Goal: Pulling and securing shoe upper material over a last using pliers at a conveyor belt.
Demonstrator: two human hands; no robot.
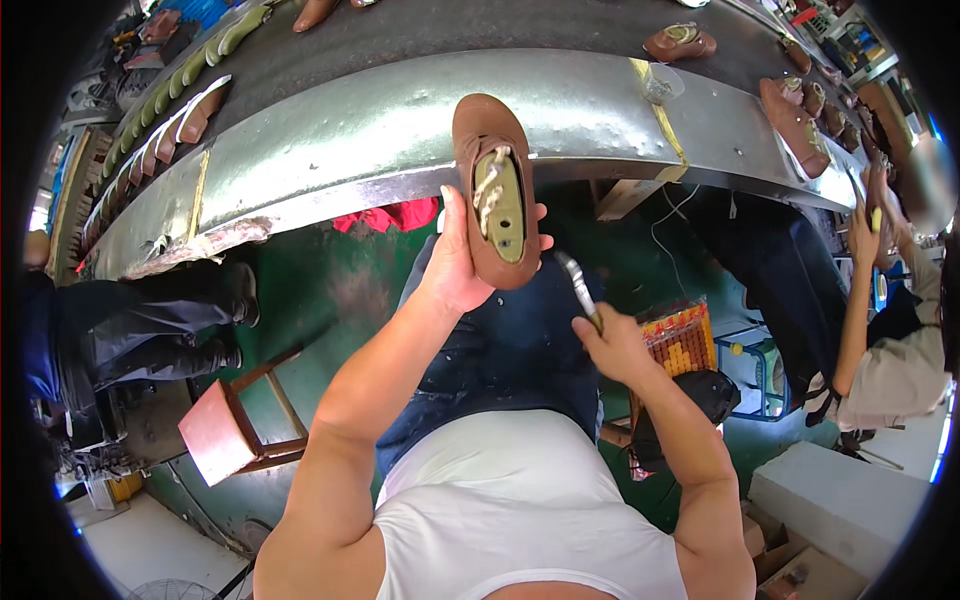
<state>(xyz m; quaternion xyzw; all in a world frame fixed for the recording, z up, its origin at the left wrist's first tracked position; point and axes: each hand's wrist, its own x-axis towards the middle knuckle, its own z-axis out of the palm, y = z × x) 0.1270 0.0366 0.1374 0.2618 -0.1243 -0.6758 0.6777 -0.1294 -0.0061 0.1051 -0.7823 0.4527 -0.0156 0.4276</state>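
Observation:
My left hand (pixel 460 260) grips a brown suede shoe (pixel 480 130) from the side, its opening turned toward me. An olive-green shoe last (pixel 505 205) fills the shoe, with pale laces across its top. My right hand (pixel 610 345) is closed around a thin metal tool (pixel 578 285), its tip pointing up toward the shoe's heel and not touching it. Both hands hover above my lap, just in front of the metal edge of the conveyor (pixel 400 130).
More brown shoes (pixel 680 42) ride the dark belt, with a further row (pixel 800 120) at the right. A seated person (pixel 890 330) works at the right, another sits at the left (pixel 130 320). A wooden stool (pixel 235 430) stands on the green floor; an orange-filled crate (pixel 680 335) sits by my right knee.

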